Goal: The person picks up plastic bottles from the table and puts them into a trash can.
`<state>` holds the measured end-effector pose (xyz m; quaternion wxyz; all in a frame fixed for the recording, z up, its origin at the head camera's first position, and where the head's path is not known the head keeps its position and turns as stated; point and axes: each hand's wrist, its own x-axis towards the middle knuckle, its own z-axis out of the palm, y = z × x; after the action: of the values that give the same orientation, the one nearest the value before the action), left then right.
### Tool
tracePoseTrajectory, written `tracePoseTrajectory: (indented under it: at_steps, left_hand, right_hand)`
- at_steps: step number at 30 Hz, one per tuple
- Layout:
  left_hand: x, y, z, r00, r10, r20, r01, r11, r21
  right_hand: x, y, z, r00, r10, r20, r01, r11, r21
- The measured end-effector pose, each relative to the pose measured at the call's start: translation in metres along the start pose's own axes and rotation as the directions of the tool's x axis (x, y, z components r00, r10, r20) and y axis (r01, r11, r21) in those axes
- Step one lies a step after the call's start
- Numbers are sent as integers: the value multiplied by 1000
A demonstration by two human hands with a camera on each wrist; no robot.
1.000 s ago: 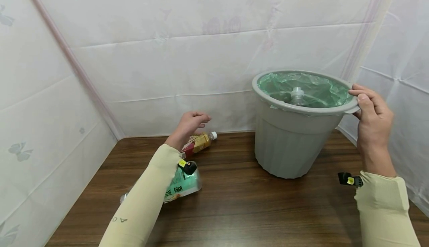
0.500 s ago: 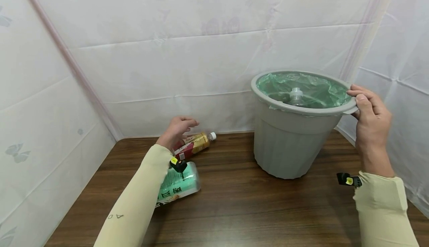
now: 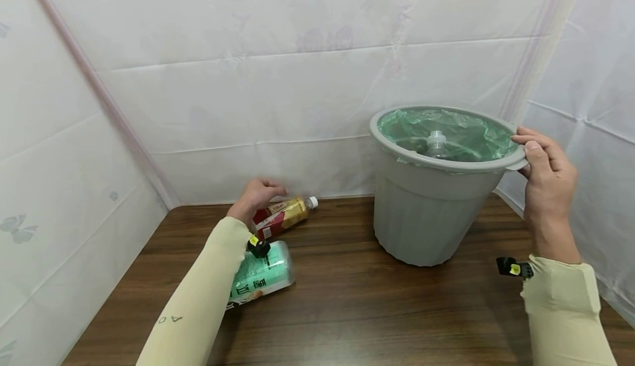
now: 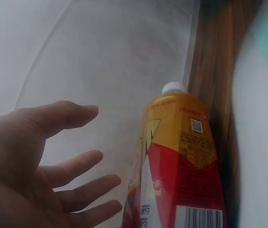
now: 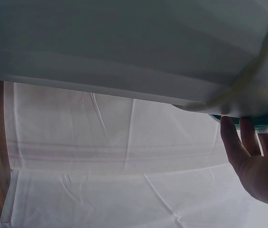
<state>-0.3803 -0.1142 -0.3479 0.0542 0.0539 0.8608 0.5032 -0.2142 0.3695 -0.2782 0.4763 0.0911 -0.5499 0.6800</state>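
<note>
In the head view my left hand (image 3: 258,195) hovers at the near-left end of a red and yellow drink bottle (image 3: 285,217) with a white cap, lying on its side. The left wrist view shows the fingers (image 4: 84,192) spread and apart from the bottle (image 4: 183,156). My right hand (image 3: 550,189) grips the rim of a grey trash bin (image 3: 421,211), thumb on the near side. A green plastic bag (image 3: 476,132) lines the bin, and a clear bottle (image 3: 436,143) stands neck-up inside. The right wrist view shows the right hand's fingers (image 5: 233,142) at the rim.
A large bottle with a green label (image 3: 265,275) lies on the wooden table (image 3: 342,305), partly hidden under my left forearm. White sheeting (image 3: 297,101) closes off the back and both sides of the table.
My left hand has moved left and lower, toward the near end of the red and yellow bottle, uncovering more of both lying bottles. The right hand keeps its grip on the rim.
</note>
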Motion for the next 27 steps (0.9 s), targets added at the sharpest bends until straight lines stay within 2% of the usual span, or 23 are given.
tracePoseTrajectory:
  at_steps: [3,7,12,16,20,22,27]
  left_hand:
    - [0,-3,0,999,-26,24,25,999,30]
    - [-2,-7,0,993,-92,75,89,995,40]
    - [-1,-11,0,986,-119,117,109,990,85]
    - [1,-12,1,982,-140,126,125,985,120]
    - [1,-12,1,975,-188,117,173,976,131]
    - [0,-12,2,970,-217,111,203,971,126]
    - [-2,-11,1,964,-246,105,227,961,160]
  right_hand:
    - [0,0,0,1000,-2,-2,2,1000,-1]
    - [0,0,-1,1000,-1,0,1,1000,-12]
    - [0,0,-1,1000,4,0,-4,1000,-28]
    - [0,0,0,1000,1,-1,-1,1000,-1]
    - [0,1,0,1000,-7,-3,7,1000,20]
    - [0,0,0,1000,-7,-4,7,1000,16]
    - [0,0,0,1000,-4,-1,4,1000,-8]
